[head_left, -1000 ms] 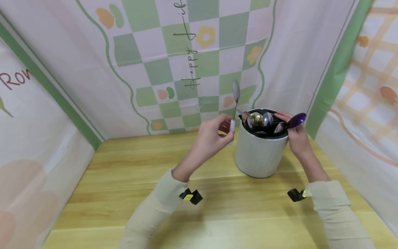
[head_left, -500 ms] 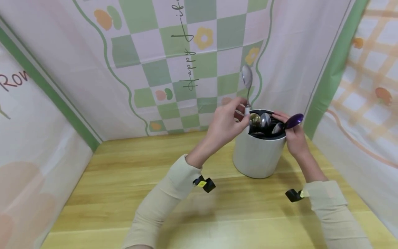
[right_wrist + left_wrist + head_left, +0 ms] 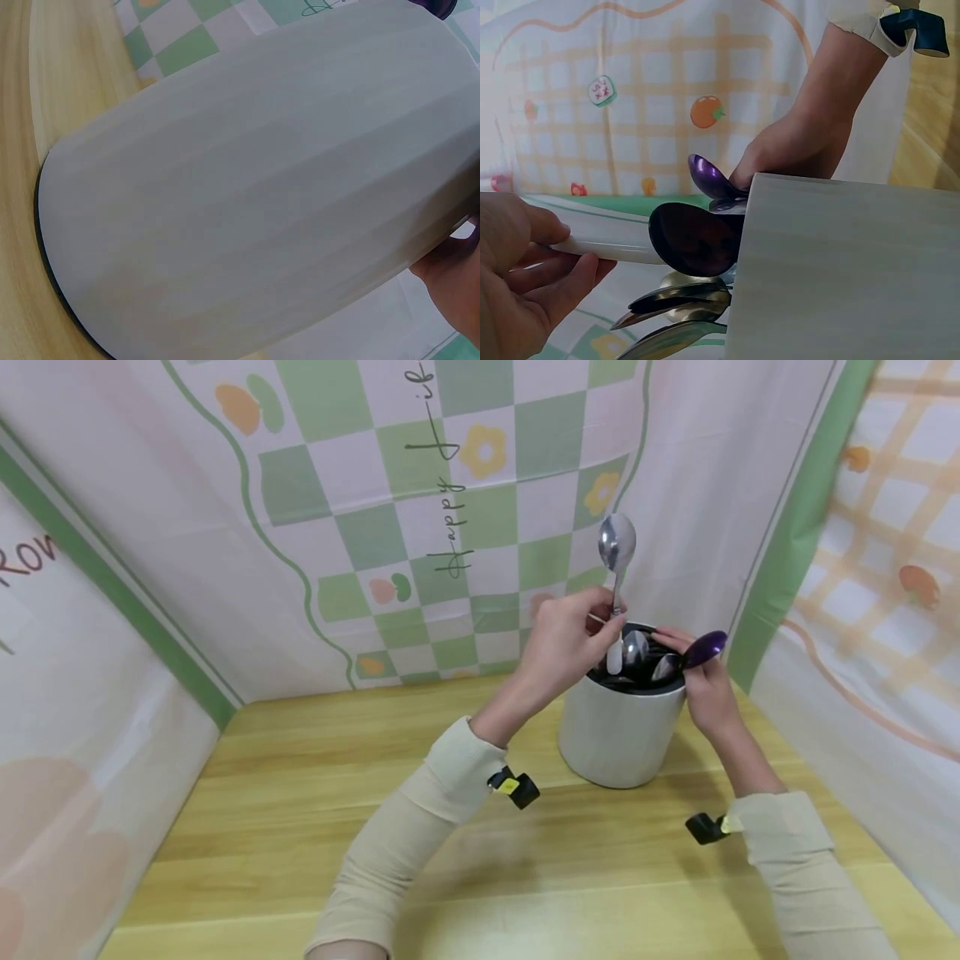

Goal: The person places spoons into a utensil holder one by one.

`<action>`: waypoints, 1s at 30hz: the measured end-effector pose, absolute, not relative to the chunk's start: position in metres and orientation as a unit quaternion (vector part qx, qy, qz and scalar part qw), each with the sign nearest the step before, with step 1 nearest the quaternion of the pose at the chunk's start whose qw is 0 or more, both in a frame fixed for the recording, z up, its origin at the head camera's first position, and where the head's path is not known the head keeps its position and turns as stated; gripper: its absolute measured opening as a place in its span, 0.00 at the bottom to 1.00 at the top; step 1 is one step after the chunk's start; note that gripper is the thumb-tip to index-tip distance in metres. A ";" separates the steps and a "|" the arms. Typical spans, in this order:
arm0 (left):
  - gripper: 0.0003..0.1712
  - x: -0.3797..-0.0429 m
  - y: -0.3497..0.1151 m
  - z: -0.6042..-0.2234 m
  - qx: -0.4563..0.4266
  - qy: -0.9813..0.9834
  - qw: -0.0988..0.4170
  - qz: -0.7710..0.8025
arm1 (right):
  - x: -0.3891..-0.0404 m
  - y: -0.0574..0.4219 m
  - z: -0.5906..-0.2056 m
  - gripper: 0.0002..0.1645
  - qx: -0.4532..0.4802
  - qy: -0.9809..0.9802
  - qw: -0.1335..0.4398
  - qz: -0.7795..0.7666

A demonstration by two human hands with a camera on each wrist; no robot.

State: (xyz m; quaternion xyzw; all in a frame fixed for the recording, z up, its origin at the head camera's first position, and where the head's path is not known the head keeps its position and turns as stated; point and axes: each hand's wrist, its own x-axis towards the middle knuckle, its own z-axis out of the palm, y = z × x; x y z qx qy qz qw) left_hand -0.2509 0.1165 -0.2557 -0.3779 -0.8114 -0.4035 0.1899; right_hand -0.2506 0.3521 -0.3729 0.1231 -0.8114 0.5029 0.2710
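Note:
My left hand (image 3: 562, 639) pinches a silver spoon with a white handle (image 3: 617, 543) just below its neck. The bowl points up, and the handle's end hangs over the mouth of a white utensil holder (image 3: 618, 739). In the left wrist view the white handle (image 3: 622, 250) runs from the fingertips towards the utensils and passes behind a dark spoon bowl (image 3: 694, 240). My right hand (image 3: 712, 697) grips the holder's right rim, beside a purple spoon (image 3: 705, 649) that leans out. In the right wrist view the holder's wall hides most of that hand (image 3: 454, 289).
Several metal spoons (image 3: 679, 307) stick out of the holder, bowls outward. The holder stands on a wooden table (image 3: 360, 793) near a printed curtain (image 3: 442, 510) at the back. More printed cloth (image 3: 892, 610) hangs at the right.
My left hand has carried the spoon rightwards and up, from beside the holder to above its opening. The right hand keeps its grip on the rim.

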 end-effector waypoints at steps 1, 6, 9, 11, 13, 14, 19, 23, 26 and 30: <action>0.07 -0.252 0.118 -0.256 -0.378 -0.812 0.190 -0.401 | -0.251 0.352 -0.373 0.23 0.123 -0.811 0.271 0.504; 0.06 -0.255 0.123 -0.258 -0.372 -0.824 0.186 -0.384 | -0.252 0.352 -0.374 0.23 0.118 -0.814 0.269 0.501; 0.05 -0.256 0.126 -0.259 -0.371 -0.829 0.187 -0.374 | -0.253 0.353 -0.375 0.23 0.119 -0.813 0.271 0.501; 0.06 -0.257 0.127 -0.260 -0.369 -0.834 0.189 -0.364 | -0.253 0.353 -0.376 0.22 0.121 -0.811 0.275 0.503; 0.07 -0.257 0.129 -0.260 -0.363 -0.845 0.192 -0.341 | -0.254 0.353 -0.376 0.22 0.122 -0.811 0.274 0.502; 0.07 -0.258 0.130 -0.260 -0.361 -0.851 0.192 -0.330 | -0.254 0.353 -0.376 0.22 0.122 -0.811 0.274 0.502; 0.08 -0.259 0.132 -0.263 -0.352 -0.872 0.175 -0.291 | -0.252 0.352 -0.375 0.23 0.121 -0.812 0.273 0.502; 0.08 -0.258 0.133 -0.264 -0.351 -0.866 0.154 -0.321 | -0.252 0.352 -0.374 0.22 0.120 -0.809 0.276 0.504; 0.09 -0.257 0.134 -0.263 -0.348 -0.860 0.145 -0.343 | -0.252 0.352 -0.374 0.22 0.123 -0.809 0.280 0.502; 0.10 -0.255 0.131 -0.264 -0.348 -0.857 0.149 -0.349 | -0.252 0.354 -0.375 0.22 0.120 -0.814 0.279 0.496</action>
